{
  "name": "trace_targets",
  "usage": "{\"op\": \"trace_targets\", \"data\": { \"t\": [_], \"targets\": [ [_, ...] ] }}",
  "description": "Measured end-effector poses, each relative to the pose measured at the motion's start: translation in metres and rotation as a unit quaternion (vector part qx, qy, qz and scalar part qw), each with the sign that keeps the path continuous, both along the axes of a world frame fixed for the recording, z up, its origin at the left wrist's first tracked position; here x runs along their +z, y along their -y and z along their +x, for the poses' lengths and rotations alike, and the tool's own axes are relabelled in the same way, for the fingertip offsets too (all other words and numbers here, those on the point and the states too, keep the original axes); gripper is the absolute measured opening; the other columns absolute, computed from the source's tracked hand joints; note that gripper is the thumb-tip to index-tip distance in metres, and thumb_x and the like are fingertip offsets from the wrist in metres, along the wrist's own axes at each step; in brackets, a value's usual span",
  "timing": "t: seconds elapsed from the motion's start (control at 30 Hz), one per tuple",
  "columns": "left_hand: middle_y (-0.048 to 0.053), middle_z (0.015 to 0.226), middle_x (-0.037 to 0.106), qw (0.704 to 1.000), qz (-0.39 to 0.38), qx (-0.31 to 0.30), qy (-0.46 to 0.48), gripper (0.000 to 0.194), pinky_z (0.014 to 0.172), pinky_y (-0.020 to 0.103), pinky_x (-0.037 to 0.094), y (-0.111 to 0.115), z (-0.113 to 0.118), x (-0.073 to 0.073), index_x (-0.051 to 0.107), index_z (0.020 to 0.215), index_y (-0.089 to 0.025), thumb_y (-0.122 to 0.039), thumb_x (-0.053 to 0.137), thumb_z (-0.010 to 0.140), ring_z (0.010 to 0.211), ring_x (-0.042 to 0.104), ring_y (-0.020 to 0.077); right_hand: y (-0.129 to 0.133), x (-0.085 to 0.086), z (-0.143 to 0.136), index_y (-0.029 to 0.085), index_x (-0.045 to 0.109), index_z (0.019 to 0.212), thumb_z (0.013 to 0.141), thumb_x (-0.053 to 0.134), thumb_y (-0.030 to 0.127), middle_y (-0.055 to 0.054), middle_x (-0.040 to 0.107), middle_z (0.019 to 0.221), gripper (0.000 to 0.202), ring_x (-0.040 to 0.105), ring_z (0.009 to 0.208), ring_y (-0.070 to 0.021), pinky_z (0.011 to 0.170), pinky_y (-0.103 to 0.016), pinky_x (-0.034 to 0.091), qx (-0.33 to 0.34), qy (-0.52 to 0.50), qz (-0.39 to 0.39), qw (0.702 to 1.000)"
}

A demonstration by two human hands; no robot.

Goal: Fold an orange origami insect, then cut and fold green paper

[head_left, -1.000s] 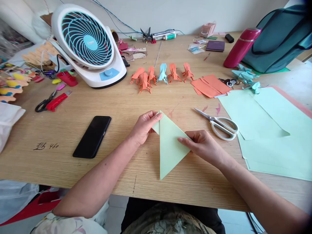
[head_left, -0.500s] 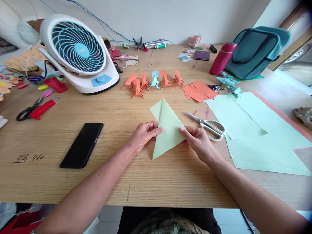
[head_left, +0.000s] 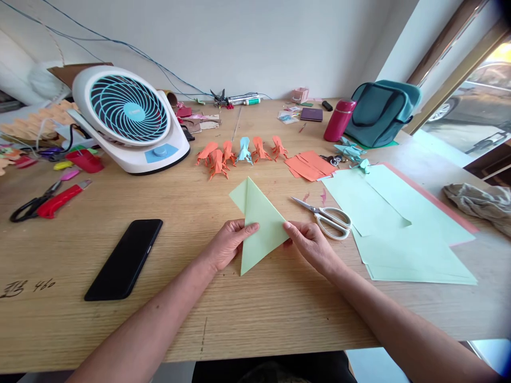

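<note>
A folded sheet of pale green paper [head_left: 261,231] is between my hands above the wooden table, its top point away from me and a small flap sticking out at the upper left. My left hand [head_left: 233,242] pinches its left edge, thumb on top. The right corner is gripped by my right hand [head_left: 309,242], also thumb on top. White-handled scissors [head_left: 331,218] lie just beyond my right hand. Behind the paper stand several orange folded figures [head_left: 261,149] and a light blue one [head_left: 244,150].
Green sheets [head_left: 407,250] cover the right side, with orange paper pieces [head_left: 309,165] near them. A black phone [head_left: 124,259] lies at left, a fan [head_left: 130,117] behind it. A pink bottle [head_left: 339,121] and teal bag [head_left: 379,114] stand at back right.
The camera view has tilted up and shifted, so the table's things appear lower and mostly further left. Both hands keep their hold on the green paper, whose shape looks the same.
</note>
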State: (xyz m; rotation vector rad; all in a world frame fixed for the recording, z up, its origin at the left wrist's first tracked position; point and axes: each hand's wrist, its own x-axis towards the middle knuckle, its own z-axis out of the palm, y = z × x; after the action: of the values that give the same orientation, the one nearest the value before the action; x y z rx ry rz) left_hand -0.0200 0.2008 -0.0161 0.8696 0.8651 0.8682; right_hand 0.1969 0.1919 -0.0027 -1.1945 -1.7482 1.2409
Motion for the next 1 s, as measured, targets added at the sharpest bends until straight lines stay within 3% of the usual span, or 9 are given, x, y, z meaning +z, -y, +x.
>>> {"op": "trace_targets", "data": {
  "t": [0.1, 0.17, 0.23, 0.3, 0.47, 0.63, 0.7, 0.87, 1.0],
  "targets": [
    [0.007, 0.086, 0.079, 0.999, -0.007, 0.032, 0.025, 0.026, 0.075, 0.025, 0.052, -0.003, -0.003, -0.003, 0.077, 0.084, -0.016, -0.039, 0.084, 0.074, 0.077, 0.070, 0.0156, -0.010, 0.008, 0.019, 0.019, 0.068, 0.091, 0.104, 0.036, 0.046, -0.006, 0.068, 0.084, 0.044, 0.062, 0.078, -0.0193, 0.076, -0.030, 0.046, -0.005, 0.143, 0.123, 0.982],
    [0.007, 0.087, 0.079, 0.997, -0.017, 0.058, 0.052, 0.026, 0.074, 0.024, 0.053, -0.007, -0.007, -0.006, 0.077, 0.085, -0.015, -0.037, 0.085, 0.073, 0.078, 0.071, 0.0161, -0.019, 0.011, 0.039, 0.020, 0.069, 0.101, 0.100, 0.045, 0.036, -0.009, 0.067, 0.100, 0.029, 0.063, 0.084, -0.0215, 0.076, -0.032, 0.045, -0.087, 0.296, 0.192, 0.932],
    [0.008, 0.090, 0.079, 0.992, -0.027, 0.091, 0.079, 0.027, 0.075, 0.026, 0.055, -0.011, -0.010, -0.007, 0.076, 0.086, -0.015, -0.036, 0.085, 0.072, 0.082, 0.073, 0.0184, -0.028, 0.010, 0.059, 0.018, 0.067, 0.107, 0.095, 0.052, 0.030, -0.014, 0.063, 0.109, 0.023, 0.063, 0.090, -0.0259, 0.073, -0.034, 0.045, -0.168, 0.443, 0.152, 0.867],
    [0.010, 0.090, 0.079, 0.986, -0.038, 0.123, 0.103, 0.026, 0.075, 0.027, 0.057, -0.014, -0.012, -0.008, 0.075, 0.088, -0.013, -0.033, 0.084, 0.074, 0.085, 0.074, 0.0209, -0.033, 0.008, 0.075, 0.015, 0.065, 0.112, 0.095, 0.053, 0.033, -0.016, 0.061, 0.110, 0.027, 0.063, 0.095, -0.0290, 0.077, -0.036, 0.045, -0.183, 0.522, 0.088, 0.828],
    [0.009, 0.088, 0.079, 0.976, -0.072, 0.158, 0.134, 0.020, 0.075, 0.026, 0.058, -0.018, -0.014, -0.008, 0.073, 0.094, -0.011, -0.027, 0.077, 0.082, 0.085, 0.075, 0.0209, -0.034, 0.005, 0.089, 0.018, 0.064, 0.106, 0.096, 0.051, 0.039, -0.011, 0.061, 0.106, 0.027, 0.064, 0.093, -0.0252, 0.079, -0.034, 0.044, -0.089, 0.540, 0.042, 0.836],
    [0.008, 0.088, 0.079, 0.974, -0.077, 0.158, 0.144, 0.023, 0.075, 0.025, 0.059, -0.018, -0.016, -0.010, 0.072, 0.100, -0.012, -0.028, 0.076, 0.083, 0.083, 0.075, 0.0204, -0.032, 0.004, 0.076, 0.018, 0.060, 0.095, 0.097, 0.047, 0.037, -0.012, 0.063, 0.102, 0.023, 0.064, 0.089, -0.0262, 0.070, -0.034, 0.040, -0.097, 0.567, 0.070, 0.815],
    [0.008, 0.088, 0.079, 0.972, -0.080, 0.159, 0.151, 0.025, 0.075, 0.025, 0.059, -0.017, -0.017, -0.011, 0.072, 0.101, -0.013, -0.029, 0.077, 0.082, 0.082, 0.075, 0.0202, -0.030, 0.003, 0.068, 0.019, 0.057, 0.094, 0.097, 0.044, 0.036, -0.009, 0.064, 0.093, 0.021, 0.062, 0.082, -0.0243, 0.069, -0.034, 0.039, -0.095, 0.528, 0.091, 0.839],
    [0.007, 0.087, 0.078, 0.968, -0.087, 0.165, 0.165, 0.031, 0.073, 0.025, 0.059, -0.017, -0.018, -0.013, 0.072, 0.102, -0.014, -0.033, 0.080, 0.079, 0.078, 0.074, 0.0187, -0.018, 0.006, 0.043, 0.023, 0.053, 0.100, 0.098, 0.045, 0.045, 0.001, 0.057, 0.077, 0.024, 0.051, 0.068, -0.0171, 0.065, -0.030, 0.037, -0.013, 0.246, 0.045, 0.968],
    [0.007, 0.082, 0.077, 0.966, -0.097, 0.164, 0.174, 0.030, 0.062, 0.024, 0.058, -0.019, -0.019, -0.012, 0.072, 0.098, -0.013, -0.036, 0.079, 0.080, 0.068, 0.072, 0.0170, -0.006, 0.009, 0.026, 0.020, 0.056, 0.098, 0.092, 0.056, 0.053, 0.001, 0.049, 0.078, 0.033, 0.046, 0.072, -0.0155, 0.064, -0.029, 0.037, 0.069, 0.076, -0.056, 0.993]
  ]
}}
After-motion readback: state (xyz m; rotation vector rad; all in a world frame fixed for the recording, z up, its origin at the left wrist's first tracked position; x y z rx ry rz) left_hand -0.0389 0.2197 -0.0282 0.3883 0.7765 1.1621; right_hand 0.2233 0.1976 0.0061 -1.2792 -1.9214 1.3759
